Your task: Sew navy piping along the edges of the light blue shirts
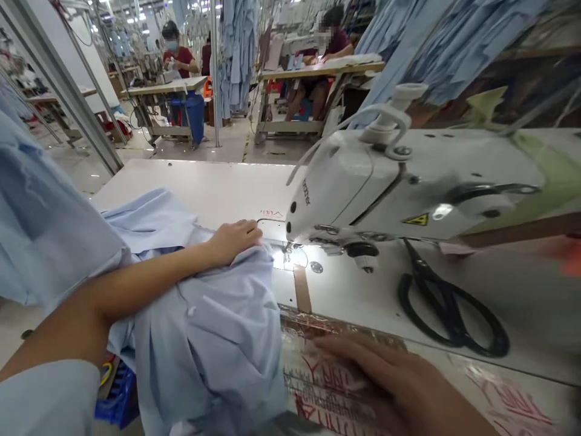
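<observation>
A light blue cloth garment lies bunched over the left of the sewing table and hangs over its front edge. My left hand is on its upper part, fingers bent over the cloth just left of the needle area. The cloth's edge comes close to the lit presser foot of a white sewing machine. My right hand, blurred, is over the table's front edge with fingers stretched out and nothing visible in it. Beneath it are a printed ruler scale and red markings under clear film.
Black scissors lie right of the needle, under the machine arm. More blue cloth hangs at the left. A blue plastic basket is below the table. Two people sit at other tables behind; blue garments hang there.
</observation>
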`<action>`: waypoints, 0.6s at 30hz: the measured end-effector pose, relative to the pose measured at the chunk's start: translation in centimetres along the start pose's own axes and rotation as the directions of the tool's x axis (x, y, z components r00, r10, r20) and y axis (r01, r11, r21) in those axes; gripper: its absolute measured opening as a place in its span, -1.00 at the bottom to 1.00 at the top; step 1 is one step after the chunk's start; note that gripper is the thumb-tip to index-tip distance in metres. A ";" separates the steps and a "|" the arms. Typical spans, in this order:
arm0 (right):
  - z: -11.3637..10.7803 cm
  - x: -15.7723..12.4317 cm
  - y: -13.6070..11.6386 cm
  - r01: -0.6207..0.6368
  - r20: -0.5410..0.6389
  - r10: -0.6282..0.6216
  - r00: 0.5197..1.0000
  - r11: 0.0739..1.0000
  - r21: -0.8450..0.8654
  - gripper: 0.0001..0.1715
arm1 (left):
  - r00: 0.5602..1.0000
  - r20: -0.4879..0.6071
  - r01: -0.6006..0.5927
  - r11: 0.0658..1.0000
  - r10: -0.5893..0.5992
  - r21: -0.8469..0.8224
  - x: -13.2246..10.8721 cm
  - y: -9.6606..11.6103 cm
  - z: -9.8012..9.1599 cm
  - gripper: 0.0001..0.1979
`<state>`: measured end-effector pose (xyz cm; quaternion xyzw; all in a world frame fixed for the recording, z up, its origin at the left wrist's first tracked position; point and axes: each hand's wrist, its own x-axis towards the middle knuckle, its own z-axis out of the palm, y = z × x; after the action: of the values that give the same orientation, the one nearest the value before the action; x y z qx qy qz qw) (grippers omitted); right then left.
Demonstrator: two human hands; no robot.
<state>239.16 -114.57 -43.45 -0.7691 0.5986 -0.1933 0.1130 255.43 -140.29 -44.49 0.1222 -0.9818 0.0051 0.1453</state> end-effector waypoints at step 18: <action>0.2 5.6 5.0 0.240 -0.135 -0.283 0.949 0.932 -0.271 -0.30 | 0.961 -0.029 -0.275 0.947 0.274 -0.164 -2.0 5.0 -1.3 -0.56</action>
<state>236.02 -121.28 -44.80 -0.8306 0.5176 -0.1948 -0.0642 256.45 -134.87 -43.73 -0.0281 -0.9858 -0.0565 0.1556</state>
